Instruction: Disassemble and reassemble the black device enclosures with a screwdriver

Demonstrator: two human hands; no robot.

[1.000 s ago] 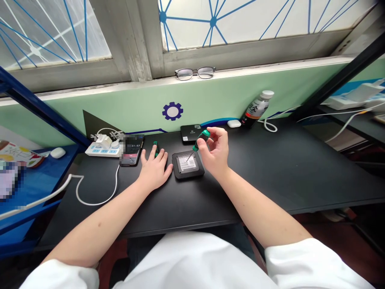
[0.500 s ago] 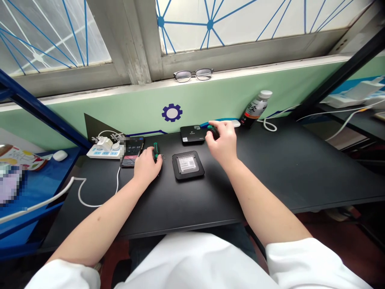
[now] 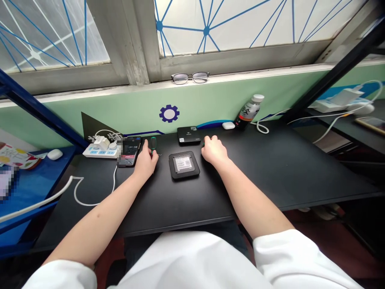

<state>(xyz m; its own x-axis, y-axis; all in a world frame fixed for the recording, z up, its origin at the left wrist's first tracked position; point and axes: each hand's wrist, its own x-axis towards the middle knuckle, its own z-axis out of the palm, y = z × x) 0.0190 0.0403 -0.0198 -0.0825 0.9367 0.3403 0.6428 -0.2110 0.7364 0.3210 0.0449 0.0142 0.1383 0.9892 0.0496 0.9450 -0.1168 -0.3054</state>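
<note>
My left hand point(image 3: 145, 161) rests on the desk beside the phone point(image 3: 128, 151), its thumb and fingers about the lower end of a green-handled screwdriver point(image 3: 153, 143). Small metal screws point(image 3: 159, 155) lie just right of the thumb. My right hand point(image 3: 214, 150) is closed low over the desk. A sliver of green and black shows at its fingers; the rest of that tool is hidden. Between the hands lies a square black device point(image 3: 184, 165) with a white label facing up. Behind it sits a flat black box point(image 3: 189, 136) with a small logo.
A white power strip point(image 3: 100, 151) with plugs stands at the left, its cable running forward. At the back right are a white case point(image 3: 228, 125) and a dark drink bottle point(image 3: 249, 111). Glasses point(image 3: 190, 78) rest on the window ledge. A blue table point(image 3: 27, 224) adjoins on the left.
My right hand has come down towards the desk, turning so that the green and black tool is mostly hidden. The screwdriver at my left hand has shifted slightly away from me. The view has swung a little.
</note>
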